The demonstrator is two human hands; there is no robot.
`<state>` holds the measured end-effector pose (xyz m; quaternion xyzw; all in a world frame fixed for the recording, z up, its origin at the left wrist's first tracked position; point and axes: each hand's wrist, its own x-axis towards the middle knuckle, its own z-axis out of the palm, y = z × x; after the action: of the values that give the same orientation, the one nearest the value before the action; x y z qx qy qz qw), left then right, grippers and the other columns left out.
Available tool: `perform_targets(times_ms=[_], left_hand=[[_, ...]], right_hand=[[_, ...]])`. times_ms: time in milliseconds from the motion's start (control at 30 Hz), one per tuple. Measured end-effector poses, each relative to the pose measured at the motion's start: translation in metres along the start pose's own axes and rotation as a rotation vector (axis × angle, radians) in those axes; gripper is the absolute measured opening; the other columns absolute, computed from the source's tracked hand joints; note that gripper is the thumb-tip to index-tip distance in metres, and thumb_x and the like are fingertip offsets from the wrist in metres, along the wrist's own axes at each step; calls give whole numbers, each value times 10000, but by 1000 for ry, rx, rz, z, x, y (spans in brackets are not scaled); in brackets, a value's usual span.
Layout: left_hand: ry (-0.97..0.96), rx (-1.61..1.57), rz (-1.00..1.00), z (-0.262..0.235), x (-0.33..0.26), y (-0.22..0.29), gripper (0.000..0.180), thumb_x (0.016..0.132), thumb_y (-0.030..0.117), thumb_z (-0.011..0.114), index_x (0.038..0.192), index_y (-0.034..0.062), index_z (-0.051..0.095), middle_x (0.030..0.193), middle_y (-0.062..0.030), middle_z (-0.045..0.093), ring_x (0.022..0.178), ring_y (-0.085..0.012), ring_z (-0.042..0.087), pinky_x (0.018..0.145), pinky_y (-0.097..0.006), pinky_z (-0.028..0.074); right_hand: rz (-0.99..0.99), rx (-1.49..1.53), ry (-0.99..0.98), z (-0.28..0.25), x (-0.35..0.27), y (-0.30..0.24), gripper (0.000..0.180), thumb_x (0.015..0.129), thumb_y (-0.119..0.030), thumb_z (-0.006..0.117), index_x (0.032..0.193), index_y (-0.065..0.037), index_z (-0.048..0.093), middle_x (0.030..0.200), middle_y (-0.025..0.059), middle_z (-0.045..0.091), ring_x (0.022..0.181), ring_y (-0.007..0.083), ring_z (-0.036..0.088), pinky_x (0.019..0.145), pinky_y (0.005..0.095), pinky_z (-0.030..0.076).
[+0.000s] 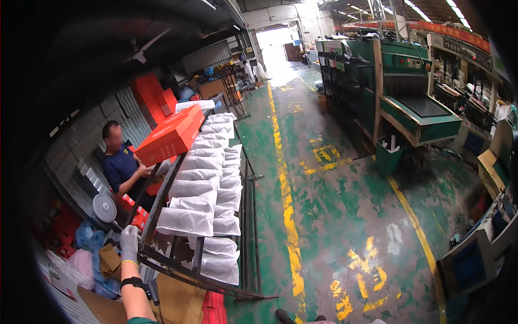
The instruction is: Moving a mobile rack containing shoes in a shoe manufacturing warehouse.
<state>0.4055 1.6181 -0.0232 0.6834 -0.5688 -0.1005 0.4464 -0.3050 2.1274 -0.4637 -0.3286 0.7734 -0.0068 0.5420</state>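
My left hand [129, 241], in a white glove with a black band on the wrist, rests on the near corner of a dark metal rack [162, 264]. The rack carries several white bags [194, 202] laid in rows running away from me. At the rack's far left a person in a dark blue shirt [120, 164] holds a long orange box [171, 136] over it. My right hand is not in view.
Grey and orange boxes [148, 97] are stacked along the left wall. A small white fan [104, 207] and cardboard scraps lie at lower left. A green floor with yellow lines [288, 216] runs ahead. Green machines [410, 92] and a green bin [387, 154] stand to the right.
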Motion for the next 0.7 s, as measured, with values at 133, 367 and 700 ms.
perform_targets(times_ms=[133, 367, 700], left_hand=[[19, 92, 10, 8, -3, 6, 248, 874, 208, 527, 727, 30, 617, 555, -33, 545, 466, -111, 500, 478, -282, 384], [7, 87, 18, 2, 0, -2, 265, 873, 222, 537, 734, 14, 625, 540, -46, 544, 453, -120, 502, 480, -297, 383], [26, 278, 19, -17, 0, -9, 324, 870, 295, 552, 774, 10, 671, 637, -103, 638, 561, -196, 591, 576, -347, 446]], right_hand=[[-103, -39, 100, -7, -17, 1, 431, 863, -366, 493, 692, -14, 673, 669, 175, 656, 610, 306, 645, 603, 426, 502], [44, 123, 9, -15, -28, -10, 340, 853, -315, 572, 797, -5, 700, 677, 185, 657, 605, 330, 636, 574, 425, 475], [-364, -214, 130, -2, 18, 29, 301, 792, -313, 642, 793, -19, 706, 816, 226, 665, 766, 370, 639, 680, 447, 489]])
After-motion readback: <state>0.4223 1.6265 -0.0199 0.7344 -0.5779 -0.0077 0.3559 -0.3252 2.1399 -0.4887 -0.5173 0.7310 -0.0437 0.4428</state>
